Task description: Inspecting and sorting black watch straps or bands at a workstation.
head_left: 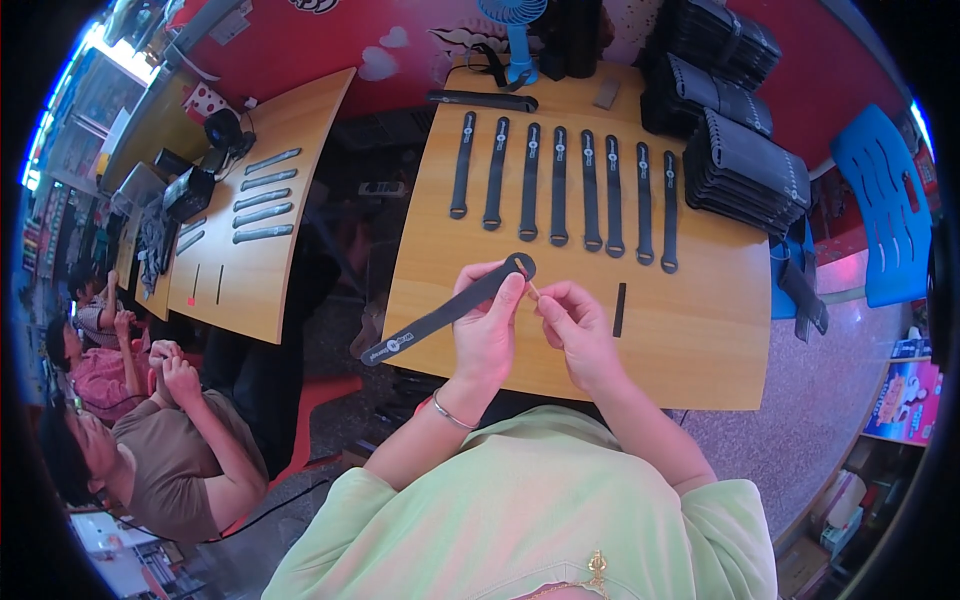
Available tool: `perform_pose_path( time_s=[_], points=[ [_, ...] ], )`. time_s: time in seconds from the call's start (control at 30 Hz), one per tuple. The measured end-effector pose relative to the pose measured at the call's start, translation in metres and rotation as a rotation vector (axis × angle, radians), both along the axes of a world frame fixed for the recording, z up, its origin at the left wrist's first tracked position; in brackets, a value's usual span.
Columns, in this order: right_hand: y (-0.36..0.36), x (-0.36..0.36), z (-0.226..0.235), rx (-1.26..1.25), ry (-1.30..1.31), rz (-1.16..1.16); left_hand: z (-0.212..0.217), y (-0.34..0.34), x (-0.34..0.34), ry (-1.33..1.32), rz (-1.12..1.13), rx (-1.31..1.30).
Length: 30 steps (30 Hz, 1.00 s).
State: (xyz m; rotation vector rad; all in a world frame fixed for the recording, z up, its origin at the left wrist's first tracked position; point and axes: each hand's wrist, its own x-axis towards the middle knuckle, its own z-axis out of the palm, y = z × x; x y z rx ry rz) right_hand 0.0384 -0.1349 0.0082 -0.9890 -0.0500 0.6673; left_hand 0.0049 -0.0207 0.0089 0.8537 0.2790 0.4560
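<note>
Black and slender, a strap (435,317) slants through the left hand (483,338), clamped between the thumb on top and the fingers tucked beneath, close to the rounded end nearest the right hand (578,335). There, thumb and fingers pinch together on a thin, pale sliver (532,290) that reaches toward that end; whether it passes through the strap or only meets its edge is too small to tell. Trouble, if any, most likely starts in that narrow gap. With so little of the sliver showing between the two sets of fingers, a hard push or twist could make it skid, marking the strap or jabbing the left thumb just beside it. A loose pinch could drop it onto the table (690,340) below. Jutting left of the left fingers, with no other hand on it, the strap's long free part could swing and pull the end off line should that grip slacken. Beyond both hands, eight more straps (560,185) lie in a row, near ends close by; a careless forward sweep could knock them askew. Just right of the right fingers lies a short strip (621,310), which a sideways wrist could shift.
</note>
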Motion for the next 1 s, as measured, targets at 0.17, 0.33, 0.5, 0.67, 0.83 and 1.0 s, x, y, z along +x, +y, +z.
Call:
perform_pose_path(
  time_s=[0.17,0.33,0.5,0.67,0.83,1.0],
  points=[
    [0.004,0.0,0.004,-0.141,-0.086,-0.003,0.0,0.0,0.002,-0.026,0.037,-0.008],
    [0.007,0.003,0.008,-0.176,-0.242,-0.108,-0.006,-0.004,-0.002,-0.118,0.02,0.12],
    [0.007,0.009,0.01,-0.253,-0.348,-0.094,-0.012,-0.002,-0.001,-0.003,0.044,0.138],
    [0.002,0.012,0.009,-0.551,-0.736,-0.106,-0.009,0.003,-0.002,0.024,0.043,0.134],
    [0.001,0.018,0.014,-0.583,-1.128,-0.275,-0.003,0.013,0.0,0.073,-0.004,0.243],
    [-0.005,0.024,0.021,-0.701,-1.311,-0.229,0.001,0.02,0.003,0.043,-0.07,0.271]
  ],
)
